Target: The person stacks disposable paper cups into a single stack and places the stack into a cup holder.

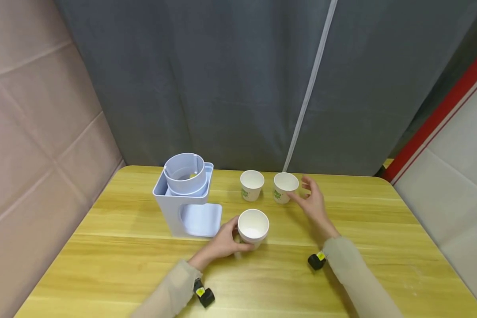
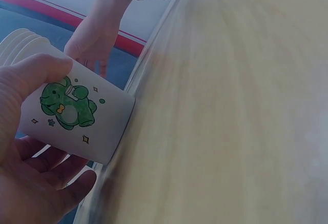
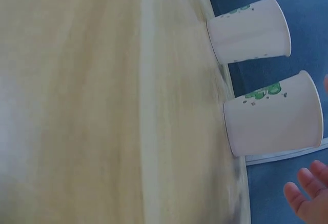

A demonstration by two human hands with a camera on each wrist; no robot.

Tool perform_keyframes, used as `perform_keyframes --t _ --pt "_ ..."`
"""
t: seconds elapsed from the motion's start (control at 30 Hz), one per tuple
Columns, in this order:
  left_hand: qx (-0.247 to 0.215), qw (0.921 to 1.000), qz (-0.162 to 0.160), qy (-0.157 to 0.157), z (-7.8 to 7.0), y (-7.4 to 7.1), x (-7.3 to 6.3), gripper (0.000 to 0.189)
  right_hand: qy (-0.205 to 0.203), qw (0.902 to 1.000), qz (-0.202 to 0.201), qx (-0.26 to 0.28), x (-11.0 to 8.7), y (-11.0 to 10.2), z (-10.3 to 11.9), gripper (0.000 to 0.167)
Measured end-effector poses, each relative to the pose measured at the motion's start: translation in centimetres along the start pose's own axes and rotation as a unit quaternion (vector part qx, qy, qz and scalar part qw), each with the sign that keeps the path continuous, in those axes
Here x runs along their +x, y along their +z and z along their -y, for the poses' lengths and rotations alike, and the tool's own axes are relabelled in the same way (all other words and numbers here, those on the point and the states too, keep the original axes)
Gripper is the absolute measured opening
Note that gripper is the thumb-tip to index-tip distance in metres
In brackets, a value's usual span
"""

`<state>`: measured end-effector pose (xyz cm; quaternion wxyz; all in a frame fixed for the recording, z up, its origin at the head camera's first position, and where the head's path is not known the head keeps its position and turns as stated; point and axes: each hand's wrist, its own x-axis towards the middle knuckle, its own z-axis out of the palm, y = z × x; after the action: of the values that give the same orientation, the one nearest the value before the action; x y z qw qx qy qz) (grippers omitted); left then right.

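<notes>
My left hand [image 1: 224, 240] grips a stack of white paper cups [image 1: 253, 224] near the middle of the table; several nested rims show in the left wrist view. The outer cup [image 2: 77, 108] carries a green cartoon animal print, and the thumb lies across its side. Farther back, two single paper cups stand upright side by side: a left one [image 1: 251, 184] and a right one [image 1: 285, 187]. My right hand [image 1: 313, 201] is at the right side of the right cup, thumb and fingers spread. In the right wrist view its fingertips [image 3: 294, 196] appear apart from that cup [image 3: 274, 116].
A pale blue plastic stand [image 1: 183, 198] with a round open holder on top and a flat base tray [image 1: 206, 221] is left of the cups. The wooden table [image 1: 115, 256] ends at a dark grey curtain [image 1: 230, 88] behind.
</notes>
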<state>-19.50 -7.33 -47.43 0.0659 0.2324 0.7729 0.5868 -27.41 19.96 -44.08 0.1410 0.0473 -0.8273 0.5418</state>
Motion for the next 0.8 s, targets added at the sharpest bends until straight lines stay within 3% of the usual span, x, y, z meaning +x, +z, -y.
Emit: perform_keyframes --t 0.27,0.5,0.8 --pt "-0.001 1.0000 -0.002 -0.006 -0.1 0.0 -0.1 0.074 0.021 0.9998 0.005 0.001 0.7 -0.1 -0.5 0.073" --pt "0.000 0.9999 0.006 -0.009 -3.8 -0.5 -0.8 0.071 0.023 0.9992 0.032 -0.003 1.2 0.1 -1.1 0.074" --pt "-0.003 1.0000 0.004 -0.006 -3.9 -0.5 -0.8 0.071 0.053 0.9961 0.067 -0.022 1.6 0.7 -1.5 0.080"
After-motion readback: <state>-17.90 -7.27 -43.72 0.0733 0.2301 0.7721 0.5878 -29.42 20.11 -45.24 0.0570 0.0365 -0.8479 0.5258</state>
